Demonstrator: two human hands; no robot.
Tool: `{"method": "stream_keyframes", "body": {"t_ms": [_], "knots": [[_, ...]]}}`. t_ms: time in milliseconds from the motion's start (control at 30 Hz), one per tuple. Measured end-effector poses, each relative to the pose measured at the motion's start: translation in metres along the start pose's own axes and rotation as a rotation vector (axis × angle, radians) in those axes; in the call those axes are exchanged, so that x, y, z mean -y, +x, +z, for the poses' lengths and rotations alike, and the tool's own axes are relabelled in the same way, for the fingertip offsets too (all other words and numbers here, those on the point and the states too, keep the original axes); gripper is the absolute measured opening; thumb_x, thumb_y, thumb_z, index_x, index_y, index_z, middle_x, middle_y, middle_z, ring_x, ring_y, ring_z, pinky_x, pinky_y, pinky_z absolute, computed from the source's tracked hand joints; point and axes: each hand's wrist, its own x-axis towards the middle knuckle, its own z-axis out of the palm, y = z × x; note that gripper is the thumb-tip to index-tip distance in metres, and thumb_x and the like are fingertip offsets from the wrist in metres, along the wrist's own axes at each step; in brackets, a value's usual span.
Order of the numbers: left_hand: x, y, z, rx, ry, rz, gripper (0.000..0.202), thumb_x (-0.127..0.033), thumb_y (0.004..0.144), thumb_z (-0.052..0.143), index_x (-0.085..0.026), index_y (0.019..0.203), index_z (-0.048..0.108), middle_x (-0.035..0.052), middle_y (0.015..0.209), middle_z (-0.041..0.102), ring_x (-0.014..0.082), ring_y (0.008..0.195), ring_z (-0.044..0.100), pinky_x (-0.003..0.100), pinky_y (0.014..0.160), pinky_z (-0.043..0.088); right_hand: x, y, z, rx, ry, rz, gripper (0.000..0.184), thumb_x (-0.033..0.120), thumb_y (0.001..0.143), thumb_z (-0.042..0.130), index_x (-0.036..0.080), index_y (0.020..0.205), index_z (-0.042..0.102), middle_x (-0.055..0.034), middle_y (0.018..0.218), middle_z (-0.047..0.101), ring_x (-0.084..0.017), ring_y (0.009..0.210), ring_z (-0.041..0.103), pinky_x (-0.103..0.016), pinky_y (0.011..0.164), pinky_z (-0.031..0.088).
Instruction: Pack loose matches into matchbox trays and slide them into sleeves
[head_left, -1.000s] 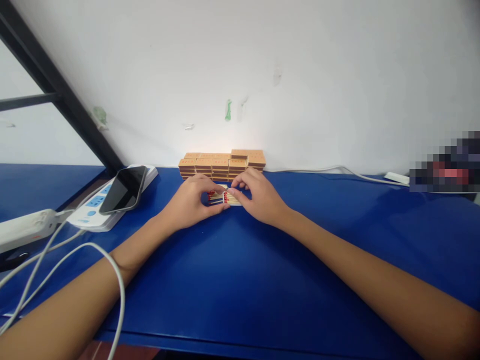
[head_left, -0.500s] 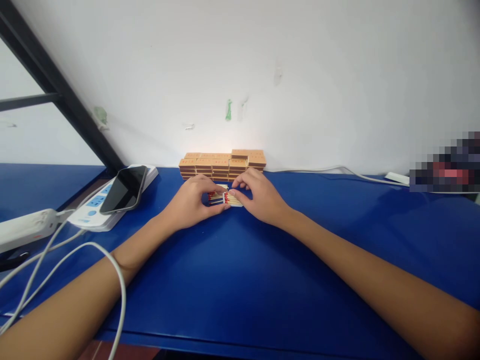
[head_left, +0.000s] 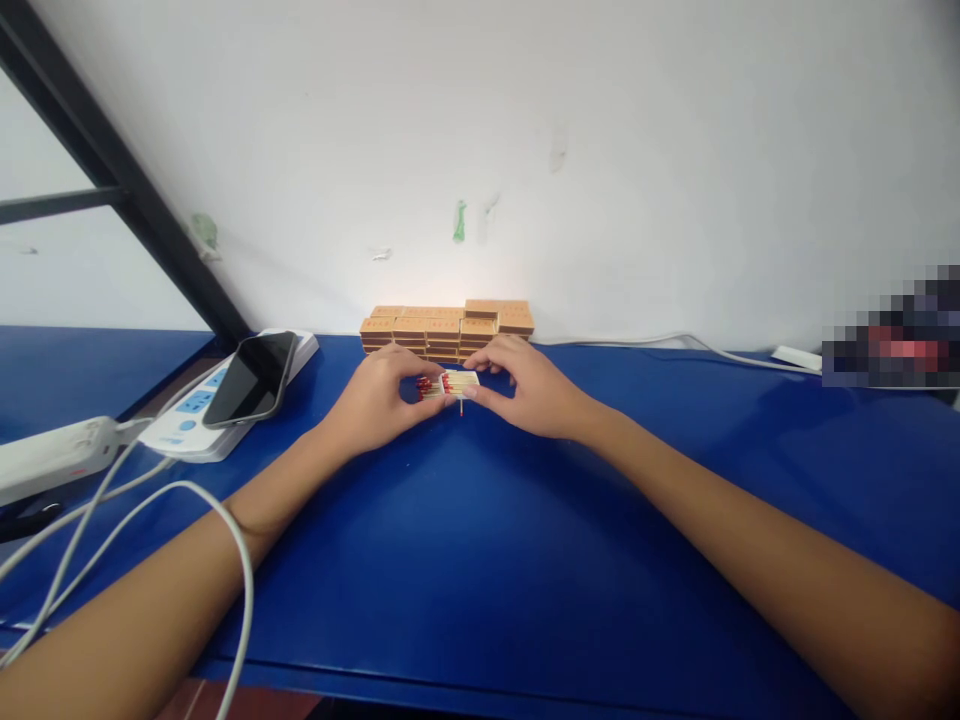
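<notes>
A small white matchbox tray (head_left: 471,378) full of red-tipped matches sits between my two hands, just in front of the stacked matchboxes. My left hand (head_left: 379,398) curves around its left end, thumb and forefinger closed on the tray. My right hand (head_left: 536,392) has its thumb at the tray's near right corner, with the fingers bent behind it. More loose matches (head_left: 427,389) show inside the curve of my left hand. A single match (head_left: 462,408) points out below the tray, red head toward me. The fingertips behind the tray are partly hidden.
Orange-brown matchboxes (head_left: 427,328) are stacked against the wall on the blue table (head_left: 480,560). At left, a phone (head_left: 251,378) rests on a white power strip (head_left: 206,445), with white cables (head_left: 244,570) looping over my left forearm. A blurred-out patch covers the far right.
The tray has shifted slightly up and left, and its matches now show more fully. A single match now sticks out below it. My right hand has shifted slightly; my left stays around the tray's left end.
</notes>
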Motion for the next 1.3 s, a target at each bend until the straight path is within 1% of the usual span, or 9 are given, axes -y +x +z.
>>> {"method": "stream_keyframes", "body": {"t_ms": [67,200,433,633,767,900,1033,1133,1300], "knots": [[0.002,0.0,0.0,0.001,0.007,-0.004,0.026,-0.043,0.094,0.082,-0.022,0.107,0.083,0.0064,0.102,0.083,0.0274,0.094,0.074,0.043,0.086,0.054,0.0,0.0,-0.003,0.061,-0.006,0.006,0.025,0.037,0.096,0.076,0.022,0.115,0.07,-0.0102,0.112,0.069,-0.027,0.105,0.064,-0.044,0.094,0.053],[0.001,-0.001,0.0,0.015,-0.002,-0.019,0.027,-0.043,0.093,0.082,-0.022,0.109,0.083,0.0066,0.102,0.083,0.0273,0.094,0.074,0.043,0.087,0.054,0.002,0.0,-0.008,0.145,-0.02,0.047,0.023,0.039,0.098,0.074,0.023,0.114,0.072,-0.0104,0.116,0.07,-0.028,0.107,0.063,-0.043,0.093,0.051],[-0.004,0.0,0.0,0.077,-0.049,-0.039,0.029,-0.042,0.092,0.083,-0.023,0.114,0.082,0.0059,0.099,0.082,0.0269,0.094,0.074,0.042,0.086,0.055,0.012,0.003,-0.018,0.258,-0.061,0.084,0.02,0.039,0.094,0.075,0.021,0.103,0.07,-0.0083,0.106,0.07,-0.025,0.099,0.064,-0.038,0.084,0.049],[-0.005,0.001,0.0,0.102,-0.086,-0.029,0.032,-0.046,0.093,0.082,-0.024,0.116,0.082,0.0058,0.096,0.081,0.0265,0.093,0.073,0.042,0.085,0.056,0.023,0.003,-0.021,0.241,-0.17,0.048,0.015,0.032,0.087,0.076,0.023,0.094,0.066,-0.0061,0.097,0.071,-0.024,0.09,0.066,-0.037,0.077,0.048],[-0.007,0.001,0.0,0.051,-0.058,-0.033,0.036,-0.049,0.093,0.082,-0.024,0.118,0.082,0.007,0.103,0.083,0.0276,0.096,0.074,0.044,0.087,0.057,0.02,0.007,-0.042,0.316,-0.255,0.113,0.017,0.033,0.08,0.079,0.024,0.085,0.065,-0.0044,0.087,0.074,-0.022,0.076,0.064,-0.035,0.066,0.044],[-0.008,0.001,-0.002,0.017,-0.02,-0.031,0.031,-0.046,0.095,0.08,-0.023,0.115,0.082,0.0075,0.108,0.083,0.0283,0.099,0.076,0.046,0.092,0.057,0.0,0.009,-0.082,0.458,-0.304,0.385,0.025,0.045,0.079,0.082,0.024,0.08,0.069,-0.0037,0.078,0.074,-0.02,0.064,0.062,-0.034,0.057,0.041],[-0.008,0.001,-0.003,0.043,-0.012,-0.04,0.029,-0.047,0.095,0.08,-0.023,0.113,0.082,0.0067,0.103,0.083,0.0281,0.096,0.075,0.046,0.089,0.057,-0.033,0.003,-0.117,0.483,-0.387,0.526,0.035,0.057,0.08,0.079,0.023,0.082,0.073,-0.007,0.087,0.078,-0.023,0.074,0.067,-0.035,0.062,0.044],[-0.007,0.001,-0.002,0.048,-0.011,-0.044,0.03,-0.047,0.095,0.079,-0.023,0.114,0.082,0.0064,0.101,0.083,0.0277,0.095,0.075,0.045,0.089,0.056,-0.057,-0.003,-0.126,0.417,-0.438,0.554,0.035,0.056,0.082,0.076,0.022,0.088,0.076,-0.0083,0.093,0.079,-0.024,0.079,0.069,-0.035,0.066,0.045],[-0.006,0.001,-0.001,0.043,-0.011,-0.029,0.028,-0.045,0.096,0.078,-0.023,0.113,0.082,0.006,0.099,0.083,0.0271,0.093,0.075,0.046,0.088,0.056,-0.085,-0.012,-0.117,0.377,-0.507,0.563,0.031,0.049,0.082,0.075,0.019,0.092,0.076,-0.0103,0.096,0.081,-0.024,0.082,0.07,-0.034,0.069,0.047]]}}
